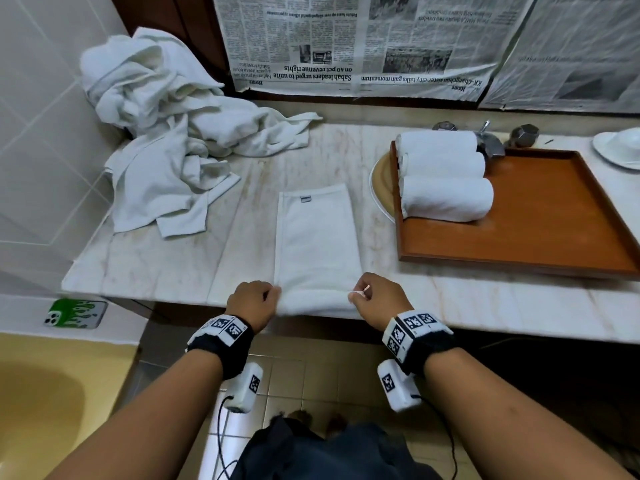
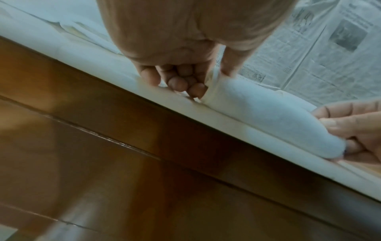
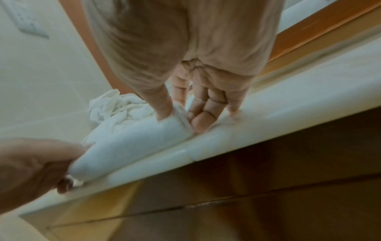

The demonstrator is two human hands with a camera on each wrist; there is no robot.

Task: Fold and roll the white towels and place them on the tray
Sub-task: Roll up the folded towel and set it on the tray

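A white towel (image 1: 317,237) folded into a long strip lies on the marble counter (image 1: 242,220), its near end curled into a small roll (image 2: 257,104) at the counter's front edge. My left hand (image 1: 254,301) pinches the roll's left end (image 2: 212,84). My right hand (image 1: 372,299) pinches the right end (image 3: 177,117) between thumb and fingers. Three rolled white towels (image 1: 445,183) lie side by side at the left end of the brown wooden tray (image 1: 540,233).
A heap of loose white towels (image 1: 166,133) fills the counter's back left corner. A plate (image 1: 381,188) pokes out under the tray's left edge. Faucet handles (image 1: 488,136) and a white dish (image 1: 620,147) stand behind the tray. A phone (image 1: 76,313) lies on a ledge at lower left.
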